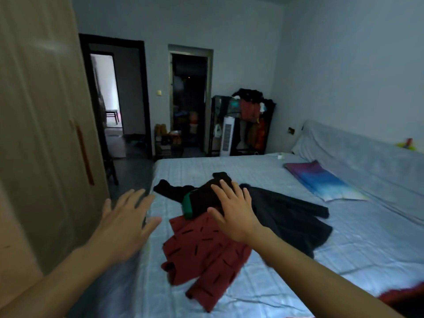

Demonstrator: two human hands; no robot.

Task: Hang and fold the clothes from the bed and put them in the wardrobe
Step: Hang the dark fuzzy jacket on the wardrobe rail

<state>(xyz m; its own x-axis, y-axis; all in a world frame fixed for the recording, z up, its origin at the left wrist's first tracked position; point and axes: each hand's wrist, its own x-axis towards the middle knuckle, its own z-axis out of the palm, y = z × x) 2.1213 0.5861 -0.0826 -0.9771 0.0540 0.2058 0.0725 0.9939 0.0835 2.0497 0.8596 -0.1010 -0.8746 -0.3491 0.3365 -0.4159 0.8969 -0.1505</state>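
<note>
Now, left hand (125, 222) and right hand (234, 212) reach out over the bed (229, 166) — nothing gripped.
Left hand hovers at the bed's left edge, fingers straight and fanned wide; right hand lies flat over the black garment (202, 198) with green trim, fingers splayed, though contact cannot be told; the red garment (206, 255) with dark dashes lies just nearer, a dark coat (289, 216) to the right — all three overlapping mid-bed; the wardrobe (41, 134) stands at left; a striped pillow (321, 182) lies further right.

Pillow (321, 182), tower fan (226, 136), shoe rack (165, 141)
</note>
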